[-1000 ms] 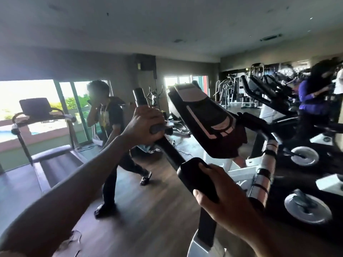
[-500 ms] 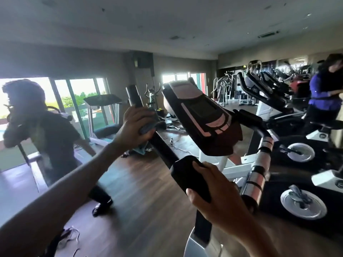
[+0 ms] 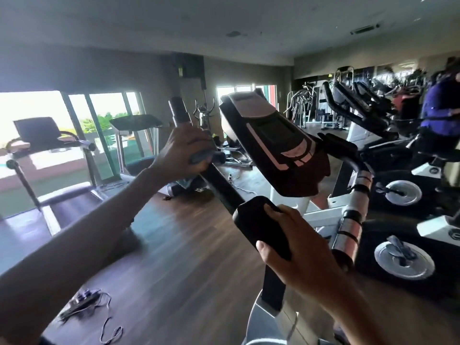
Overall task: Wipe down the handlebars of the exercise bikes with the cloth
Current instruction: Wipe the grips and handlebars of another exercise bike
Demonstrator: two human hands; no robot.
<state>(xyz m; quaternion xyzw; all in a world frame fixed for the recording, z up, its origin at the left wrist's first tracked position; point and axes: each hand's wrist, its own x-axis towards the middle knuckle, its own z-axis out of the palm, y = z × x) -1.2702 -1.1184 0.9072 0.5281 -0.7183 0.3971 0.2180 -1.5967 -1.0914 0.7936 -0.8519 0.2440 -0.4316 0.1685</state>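
Grey cloth [image 3: 199,156] bunched in left grip [image 3: 184,150], fingers curled round it and one black handlebar [image 3: 219,183], mid-bar. Right grip [image 3: 293,247] clasps one black pad [image 3: 256,225] at the bar's near end. One console [image 3: 273,143] just beyond. Two silver flywheels [image 3: 403,192] right. Two treadmills [image 3: 44,138] by windows [image 3: 32,113], left. One person in purple [image 3: 440,113] far right. One cable [image 3: 84,300] on floor [image 3: 186,257].
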